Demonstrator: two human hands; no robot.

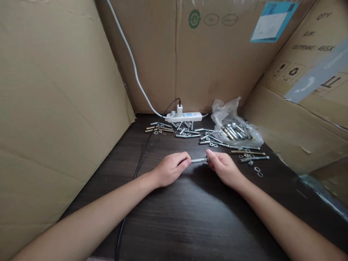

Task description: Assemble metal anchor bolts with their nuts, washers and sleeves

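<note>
Tabletop: dark, wood-grained (195, 221), stretching from the foreground to the back panel.
Black cable: (119, 237) runs up from the near edge, passes beneath the left forearm and goes on to the power strip.
Left hand: (174, 168) closed, fingertips and thumb gripping one end of a silvery bolt.
Silvery bolt: (199, 160) lies nearly level between the two hands, in front of the scattered hardware; its middle shows, its ends are covered by fingers.
Right hand: (221, 165) closed, thumb uppermost, pinching the bolt's other end; the detail there is mostly hidden.
Loose washers: two (257, 169), flat, right of the right hand.
Brass-toned bolt: (246, 152) beyond those washers, between silvery ones.
Clear plastic bag: (255, 137) crumpled, bolts heaped inside.
Power strip: white (194, 116), with a white adapter (179, 111) plugged in upright.
Back cardboard panel: (152, 54) behind the strip, bearing a blue-and-white label (273, 21) high on the right.
</note>
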